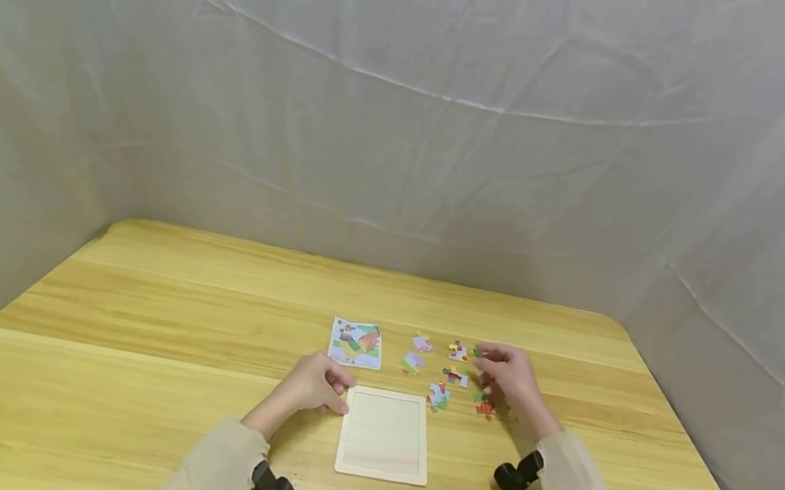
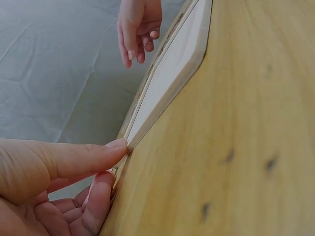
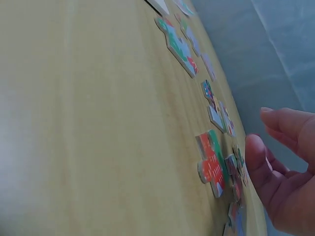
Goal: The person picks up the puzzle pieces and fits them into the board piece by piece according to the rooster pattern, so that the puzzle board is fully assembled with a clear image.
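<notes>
- steadying the wooden tray [image 1: 384, 432], the left hand [image 1: 314, 385] grips its far left corner between thumb and finger; light pressure should keep it from sliding on the tabletop [image 1: 153, 395].
- the right hand [image 1: 510, 375] has thumb and forefinger parted, nothing visible between them, its fingertips just beside the green piece [image 1: 478, 353], right of the tray and farther off.
- this piece looks thin, so a low pinch on opposite edges seems best.
- the red piece [image 1: 485, 409] lies nearer the wrist; keep the palm raised to avoid nudging it.

Head view from above, forward-down; wrist views low, close; table [image 1: 115, 398] in all.
</notes>
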{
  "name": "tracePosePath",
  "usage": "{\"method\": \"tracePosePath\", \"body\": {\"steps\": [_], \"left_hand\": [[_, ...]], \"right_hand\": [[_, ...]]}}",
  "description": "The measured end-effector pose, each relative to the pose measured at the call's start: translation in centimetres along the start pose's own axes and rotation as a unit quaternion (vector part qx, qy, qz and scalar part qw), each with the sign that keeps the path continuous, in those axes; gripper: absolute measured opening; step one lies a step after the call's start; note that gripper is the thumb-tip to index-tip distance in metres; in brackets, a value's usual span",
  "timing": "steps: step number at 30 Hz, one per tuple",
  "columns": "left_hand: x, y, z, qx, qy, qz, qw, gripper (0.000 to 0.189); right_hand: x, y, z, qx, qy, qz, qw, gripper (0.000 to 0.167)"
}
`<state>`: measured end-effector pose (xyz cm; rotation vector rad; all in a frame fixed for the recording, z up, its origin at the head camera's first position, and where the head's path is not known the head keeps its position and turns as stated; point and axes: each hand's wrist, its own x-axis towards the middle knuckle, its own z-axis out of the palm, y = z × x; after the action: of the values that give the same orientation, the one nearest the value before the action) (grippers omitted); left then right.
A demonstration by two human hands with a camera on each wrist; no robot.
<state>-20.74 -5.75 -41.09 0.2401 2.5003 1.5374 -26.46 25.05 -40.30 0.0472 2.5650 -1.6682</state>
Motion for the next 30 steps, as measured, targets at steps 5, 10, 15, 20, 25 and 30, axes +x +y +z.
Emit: {"method": "tracePosePath", "body": {"steps": [5, 10, 15, 20, 25, 30], "left_hand": [[0.0, -0.1, 0.0, -0.001, -0.002, 0.005, 1.0, 0.029], [0.0, -0.1, -0.1, -0.002, -0.001, 0.007, 1.0, 0.029], [-0.1, 0.1, -0.1, -0.005, -0.005, 0.008, 0.9999, 0.029], [-0.2, 0.0, -0.1, -0.008, -0.007, 0.013, 0.9999, 0.029], [-0.1, -0.1, -0.1, -0.008, -0.006, 0.013, 0.9999, 0.029], [-0.1, -0.1, -0.1, -0.009, -0.007, 0.012, 0.9999, 0.029]], "right_hand": [[1.0, -0.1, 0.2, -0.006, -0.013, 0.003, 0.9999, 0.035], [1.7, -0.1, 0.4, -0.018, -0.019, 0.014, 0.9995, 0.037], [2.3, -0.1, 0.4, -0.038, -0.028, 0.025, 0.9986, 0.037], [2.6, -0.2, 0.6, -0.065, -0.037, 0.023, 0.9969, 0.038], [2.7, -0.2, 0.8, -0.101, -0.038, 0.004, 0.9941, 0.037], [2.7, -0.2, 0.9, -0.12, -0.038, 0.0, 0.992, 0.037]]}}
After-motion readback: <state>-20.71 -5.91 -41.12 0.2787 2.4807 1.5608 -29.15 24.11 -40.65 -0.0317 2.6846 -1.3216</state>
